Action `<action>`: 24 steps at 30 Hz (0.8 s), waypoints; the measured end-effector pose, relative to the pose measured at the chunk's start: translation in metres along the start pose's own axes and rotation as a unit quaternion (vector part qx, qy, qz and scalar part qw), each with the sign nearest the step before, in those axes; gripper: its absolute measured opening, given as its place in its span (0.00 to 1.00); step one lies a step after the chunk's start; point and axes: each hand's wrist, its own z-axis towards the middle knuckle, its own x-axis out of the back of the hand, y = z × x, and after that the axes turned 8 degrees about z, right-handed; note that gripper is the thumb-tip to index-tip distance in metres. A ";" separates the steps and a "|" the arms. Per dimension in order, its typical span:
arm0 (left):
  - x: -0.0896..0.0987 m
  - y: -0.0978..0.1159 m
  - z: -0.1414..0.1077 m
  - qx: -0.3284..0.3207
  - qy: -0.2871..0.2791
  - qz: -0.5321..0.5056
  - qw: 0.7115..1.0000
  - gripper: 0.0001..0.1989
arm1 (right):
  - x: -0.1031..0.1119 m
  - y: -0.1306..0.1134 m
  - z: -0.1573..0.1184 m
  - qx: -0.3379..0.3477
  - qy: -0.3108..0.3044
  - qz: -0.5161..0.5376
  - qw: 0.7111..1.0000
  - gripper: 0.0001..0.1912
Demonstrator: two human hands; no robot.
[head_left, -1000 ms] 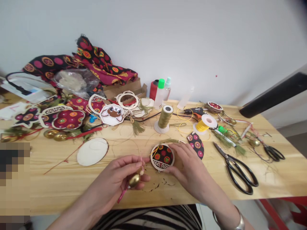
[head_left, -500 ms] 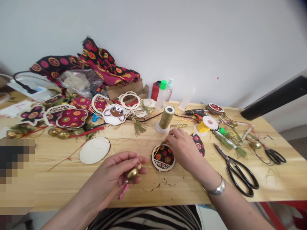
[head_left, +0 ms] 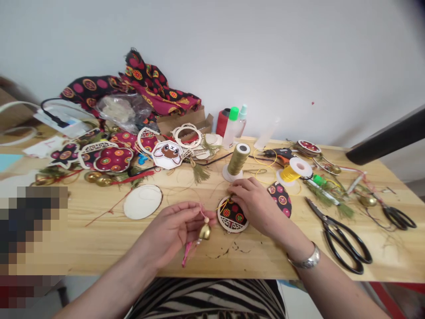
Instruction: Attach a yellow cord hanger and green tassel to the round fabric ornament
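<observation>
My left hand [head_left: 177, 230] pinches a pink cord, from which a small bead and a gold bell [head_left: 205, 231] hang, with a pink tail below. My right hand [head_left: 252, 201] is closed at the upper edge of a round ornament [head_left: 232, 221] with dark patterned fabric and a pale fretwork rim. A yellow cord shows at the ornament's top, by my right fingertips. Partly behind my right hand lies a patterned fabric piece [head_left: 280, 199]. Left of my hands is a white oval disc [head_left: 142, 202].
Black scissors [head_left: 345, 241] lie at the right, beyond my right wrist. An olive thread spool [head_left: 238, 161] and a yellow cord spool [head_left: 295, 170] stand behind my hands. Ornaments, patterned cloth [head_left: 156, 91] and bottles [head_left: 231, 128] line the back.
The view has shifted, so the table items appear farther right. The gold bell now hangs lower from my left fingers, nearer the round ornament. My right hand stays at its upper edge.
</observation>
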 end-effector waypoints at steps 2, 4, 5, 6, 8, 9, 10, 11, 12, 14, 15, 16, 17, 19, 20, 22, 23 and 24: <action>0.002 0.000 0.002 -0.001 0.008 -0.017 1.000 0.06 | -0.002 0.001 0.002 -0.003 0.011 0.016 1.000 0.09; 0.003 0.001 0.004 -0.004 0.021 -0.029 0.999 0.07 | -0.003 0.001 0.002 -0.013 0.030 0.032 0.999 0.08; 0.003 0.002 0.004 -0.006 0.024 -0.034 0.999 0.08 | -0.002 0.001 0.003 -0.018 0.039 0.036 0.998 0.07; 0.004 0.003 0.005 -0.008 0.026 -0.038 0.999 0.08 | -0.002 0.002 0.003 -0.021 0.048 0.040 0.998 0.07; 0.004 0.005 0.005 -0.016 0.028 -0.046 0.998 0.09 | -0.001 0.004 0.002 -0.021 0.062 0.047 0.997 0.07; 0.004 0.006 0.005 -0.021 0.029 -0.051 0.998 0.10 | 0.000 0.005 0.002 -0.021 0.067 0.050 0.996 0.07; 0.003 0.007 0.005 -0.025 0.031 -0.055 0.998 0.10 | 0.000 0.006 0.002 -0.022 0.069 0.053 0.996 0.07; 0.003 0.008 0.005 -0.029 0.035 -0.058 0.997 0.11 | 0.000 0.007 0.002 -0.024 0.069 0.056 0.996 0.07; 0.002 0.009 0.005 -0.031 0.040 -0.061 0.997 0.11 | 0.000 0.007 0.001 -0.028 0.069 0.059 0.995 0.07; 0.000 0.009 0.004 -0.039 0.041 -0.058 0.997 0.11 | 0.002 0.002 0.000 -0.036 0.080 0.065 0.994 0.07; -0.001 0.009 0.003 -0.046 0.032 -0.051 0.997 0.10 | 0.003 -0.003 -0.002 -0.040 0.092 0.075 0.992 0.08; -0.003 0.009 0.001 -0.059 0.020 -0.042 0.997 0.09 | 0.005 -0.010 -0.004 -0.046 0.107 0.094 0.989 0.09; -0.006 0.009 -0.002 -0.077 0.006 -0.032 0.997 0.08 | 0.007 -0.018 -0.006 -0.055 0.118 0.126 0.983 0.09; -0.011 0.009 -0.009 -0.123 -0.015 -0.019 0.992 0.05 | 0.011 -0.039 -0.012 -0.092 0.095 0.244 0.961 0.10; -0.013 0.009 -0.013 -0.146 -0.012 -0.019 0.989 0.05 | 0.012 -0.049 -0.015 -0.121 0.050 0.322 0.938 0.12; -0.017 0.009 -0.021 -0.176 -0.004 -0.029 0.984 0.03 | 0.014 -0.064 -0.021 -0.144 -0.043 0.476 0.867 0.16; -0.019 0.009 -0.024 -0.172 0.001 -0.025 0.985 0.03 | 0.014 -0.069 -0.024 -0.156 -0.080 0.530 0.830 0.15; -0.020 0.009 -0.026 -0.167 0.016 -0.012 0.986 0.02 | 0.014 -0.072 -0.026 -0.168 -0.107 0.567 0.799 0.12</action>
